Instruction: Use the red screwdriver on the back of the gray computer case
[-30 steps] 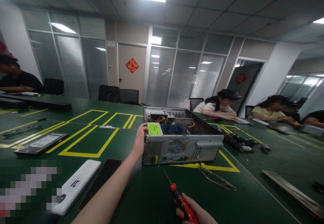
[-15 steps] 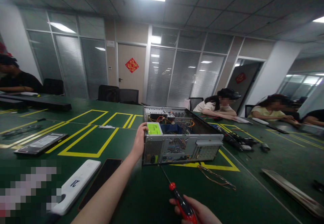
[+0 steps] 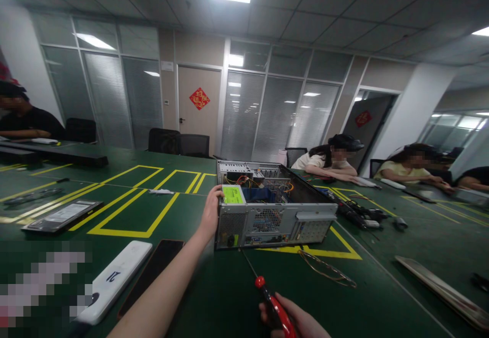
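An open computer case [image 3: 280,223] lies on the green table with its rear panel toward me. My left hand [image 3: 211,210] grips its left rear corner, fingers over the top edge beside the power supply [image 3: 233,194] with a green label. My right hand [image 3: 301,320] is closed round the red and black handle of a screwdriver [image 3: 277,307]. The screwdriver's thin shaft points up and left to the bottom edge of the rear panel, left of centre; whether the tip touches a screw is too small to tell. Cables and a blue part show inside the case.
Left are a hard drive [image 3: 63,216], a white device marked 21 [image 3: 116,277] and a dark flat panel [image 3: 155,272]. Right of the case lie a loose wire bundle [image 3: 328,269], black parts [image 3: 359,213] and a metal strip [image 3: 439,287]. Other people sit across the table.
The screwdriver handle has turned in my right hand, showing more red and less black; the fingers have shifted slightly. My left hand and the case stay in place.
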Demonstrator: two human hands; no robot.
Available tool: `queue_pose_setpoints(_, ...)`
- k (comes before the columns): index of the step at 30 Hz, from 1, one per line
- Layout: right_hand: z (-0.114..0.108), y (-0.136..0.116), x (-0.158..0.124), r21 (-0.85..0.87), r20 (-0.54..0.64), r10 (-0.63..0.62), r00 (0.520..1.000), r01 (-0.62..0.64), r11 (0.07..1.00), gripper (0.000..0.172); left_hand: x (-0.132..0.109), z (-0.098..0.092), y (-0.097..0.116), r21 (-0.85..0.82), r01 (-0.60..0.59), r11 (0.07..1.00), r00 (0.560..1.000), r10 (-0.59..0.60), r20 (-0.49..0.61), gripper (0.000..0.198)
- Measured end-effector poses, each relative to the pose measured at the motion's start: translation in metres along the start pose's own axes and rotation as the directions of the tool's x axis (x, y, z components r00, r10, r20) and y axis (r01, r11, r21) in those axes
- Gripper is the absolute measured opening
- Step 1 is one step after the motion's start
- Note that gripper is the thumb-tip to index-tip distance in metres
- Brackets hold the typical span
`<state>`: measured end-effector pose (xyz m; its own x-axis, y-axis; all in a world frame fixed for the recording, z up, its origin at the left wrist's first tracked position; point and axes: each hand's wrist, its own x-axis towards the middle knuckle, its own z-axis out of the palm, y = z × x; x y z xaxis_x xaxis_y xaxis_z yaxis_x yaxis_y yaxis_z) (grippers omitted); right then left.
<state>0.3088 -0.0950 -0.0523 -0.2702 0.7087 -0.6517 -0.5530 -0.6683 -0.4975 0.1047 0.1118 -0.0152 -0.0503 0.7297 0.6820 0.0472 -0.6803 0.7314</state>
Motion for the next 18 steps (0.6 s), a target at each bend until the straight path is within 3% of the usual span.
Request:
queue_pose_setpoints(8, -0.003, 0.002, 0.007, 0.005, 0.073, 0.017, 0.997, -0.018, 1.000, 0.046, 0.000, 0.000, 0.000, -0.001, 0.002, 1.000, 1.000, -0.002, 0.006, 0.045)
queue_pose_setpoints(13, -0.009, 0.002, 0.006, -0.093, 0.179, 0.075, 0.981, -0.059, 0.994, 0.047, 0.000, 0.001, -0.002, -0.012, -0.008, 1.000, 1.000, 0.008, 0.001, 0.046)
queue_pose_setpoints(18, -0.006, 0.004, 0.009, -0.015, 0.101, -0.011, 0.995, 0.012, 1.000, 0.037, 0.001, 0.001, -0.002, -0.017, -0.031, 0.999, 1.000, 0.031, -0.008, 0.048)
